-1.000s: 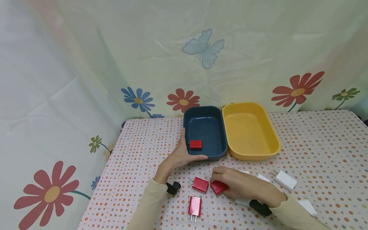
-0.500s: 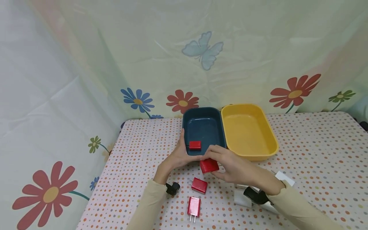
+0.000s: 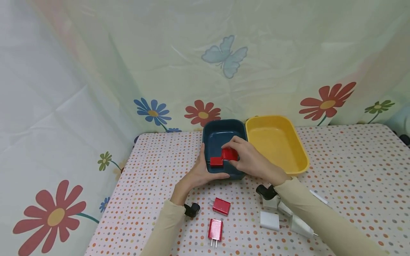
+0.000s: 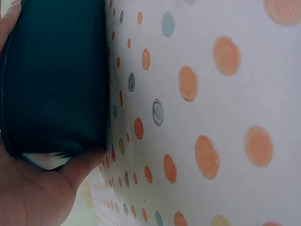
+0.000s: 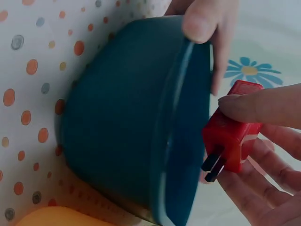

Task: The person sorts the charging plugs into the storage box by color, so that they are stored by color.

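My left hand (image 3: 202,172) holds the near left corner of a dark blue bin (image 3: 219,140), thumb along its front and fingers along its left side. The left wrist view shows that hand (image 4: 40,193) against the bin's outer wall (image 4: 56,84). Over the bin's opening, my right hand (image 3: 251,158) pinches a red plug charger (image 3: 229,154). Its prongs point away from the fingers in the right wrist view, where the charger (image 5: 233,134) is seen by the rim. Another red charger (image 3: 216,162) lies inside the bin.
A yellow bin (image 3: 272,142) stands right of the blue one. Two red chargers, one sideways (image 3: 221,206) and one prongs-down (image 3: 215,229), lie on the dotted tablecloth (image 3: 166,160) in front. Several white chargers (image 3: 269,220) lie near the right forearm, which partly covers them.
My right hand has picked up a red charger from the tablecloth and carried it forward over the blue bin. The left hand keeps its hold on the bin.
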Available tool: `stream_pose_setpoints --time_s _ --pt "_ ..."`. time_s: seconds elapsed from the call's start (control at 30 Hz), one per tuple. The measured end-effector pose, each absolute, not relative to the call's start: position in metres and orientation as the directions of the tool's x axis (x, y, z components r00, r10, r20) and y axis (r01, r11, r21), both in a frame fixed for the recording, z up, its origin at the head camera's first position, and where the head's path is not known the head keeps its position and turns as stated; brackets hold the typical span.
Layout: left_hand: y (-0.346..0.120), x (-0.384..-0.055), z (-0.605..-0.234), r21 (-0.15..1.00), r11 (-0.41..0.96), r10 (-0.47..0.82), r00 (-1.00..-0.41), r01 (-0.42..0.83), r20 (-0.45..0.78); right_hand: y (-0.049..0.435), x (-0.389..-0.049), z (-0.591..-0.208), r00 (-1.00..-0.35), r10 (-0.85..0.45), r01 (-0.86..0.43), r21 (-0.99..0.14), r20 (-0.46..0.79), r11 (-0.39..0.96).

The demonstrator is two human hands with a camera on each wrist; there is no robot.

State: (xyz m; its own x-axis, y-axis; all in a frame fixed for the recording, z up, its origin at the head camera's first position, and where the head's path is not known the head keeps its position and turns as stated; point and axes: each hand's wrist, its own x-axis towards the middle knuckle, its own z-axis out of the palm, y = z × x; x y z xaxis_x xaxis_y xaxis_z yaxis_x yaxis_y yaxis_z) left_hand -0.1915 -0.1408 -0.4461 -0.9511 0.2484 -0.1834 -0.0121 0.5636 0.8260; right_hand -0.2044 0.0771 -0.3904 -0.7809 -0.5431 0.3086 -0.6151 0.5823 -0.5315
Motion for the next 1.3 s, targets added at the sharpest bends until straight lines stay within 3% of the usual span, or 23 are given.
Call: stream_pose_setpoints --time_s 0.23,0.4,0.63,1.3 --pt "-0.141 -0.191 -0.446 0.827 0.561 0.247 -0.95 -0.022 -0.193 0.072 -0.214 -0.403 -0.813 -0.555 -0.556 -0.522 0.177 0.647" --pt "-0.14 -0.191 -0.446 0.829 0.559 0.238 -0.95 -0.035 -0.2 0.07 -0.221 -0.411 -0.806 -0.581 -0.563 -0.444 0.111 0.697" --pt "-0.139 -0.191 -0.447 0.825 0.564 0.238 -0.95 -0.033 -0.201 0.07 -0.228 -0.42 -0.798 -0.6 -0.583 -0.342 0.066 0.737" --pt "-0.14 -0.192 -0.446 0.818 0.574 0.224 -0.954 -0.035 -0.197 0.065 -0.236 -0.426 -0.814 -0.581 -0.557 -0.311 0.021 0.77"
